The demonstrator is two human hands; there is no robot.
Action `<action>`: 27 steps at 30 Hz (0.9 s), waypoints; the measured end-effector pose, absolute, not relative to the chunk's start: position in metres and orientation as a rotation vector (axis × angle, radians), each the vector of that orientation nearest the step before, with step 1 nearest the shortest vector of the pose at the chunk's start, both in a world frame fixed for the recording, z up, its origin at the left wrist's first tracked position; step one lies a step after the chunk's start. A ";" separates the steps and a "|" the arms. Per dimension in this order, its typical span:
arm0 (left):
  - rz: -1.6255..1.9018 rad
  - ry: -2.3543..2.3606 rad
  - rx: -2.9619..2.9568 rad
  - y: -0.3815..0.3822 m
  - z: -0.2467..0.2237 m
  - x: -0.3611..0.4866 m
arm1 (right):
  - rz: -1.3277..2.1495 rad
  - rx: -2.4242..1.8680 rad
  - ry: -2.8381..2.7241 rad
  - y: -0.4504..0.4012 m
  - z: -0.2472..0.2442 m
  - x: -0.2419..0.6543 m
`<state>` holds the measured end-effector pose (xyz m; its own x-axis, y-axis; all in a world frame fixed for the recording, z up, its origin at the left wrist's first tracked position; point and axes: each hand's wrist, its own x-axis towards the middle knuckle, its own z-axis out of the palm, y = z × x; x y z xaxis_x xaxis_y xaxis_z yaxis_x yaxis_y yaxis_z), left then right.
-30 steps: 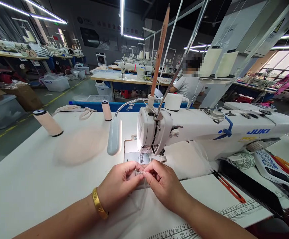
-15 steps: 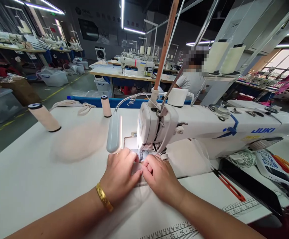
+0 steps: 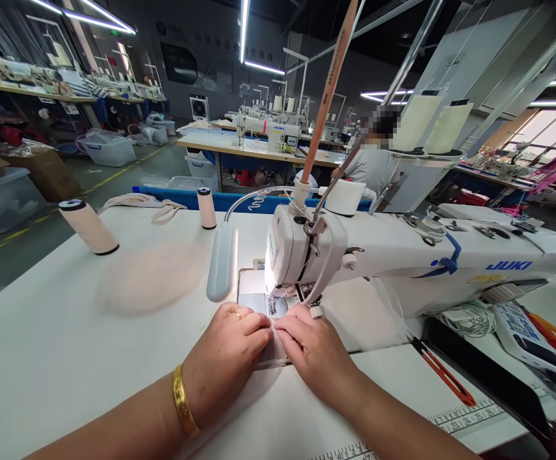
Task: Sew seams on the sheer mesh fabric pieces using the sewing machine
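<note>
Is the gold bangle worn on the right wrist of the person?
No, the gold bangle encircles the wrist of the left hand, not of the right hand.

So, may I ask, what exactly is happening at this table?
The left hand and right hand hold thin, sheer fabric close in front of the lit end of a sewing machine, fingertips nearly meeting. On the white table, to the left, lies another pale piece.
</note>
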<state>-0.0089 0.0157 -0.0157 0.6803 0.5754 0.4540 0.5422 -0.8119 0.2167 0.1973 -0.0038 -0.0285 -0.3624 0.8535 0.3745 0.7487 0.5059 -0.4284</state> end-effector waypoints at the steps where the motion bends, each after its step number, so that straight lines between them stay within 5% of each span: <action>1: 0.791 0.953 2.818 0.017 -0.015 -0.009 | 0.220 -1.306 -2.206 -0.004 -0.030 0.199; 27: 0.759 1.029 2.793 0.033 -0.014 -0.014 | -0.030 -1.362 -2.218 -0.002 -0.030 0.197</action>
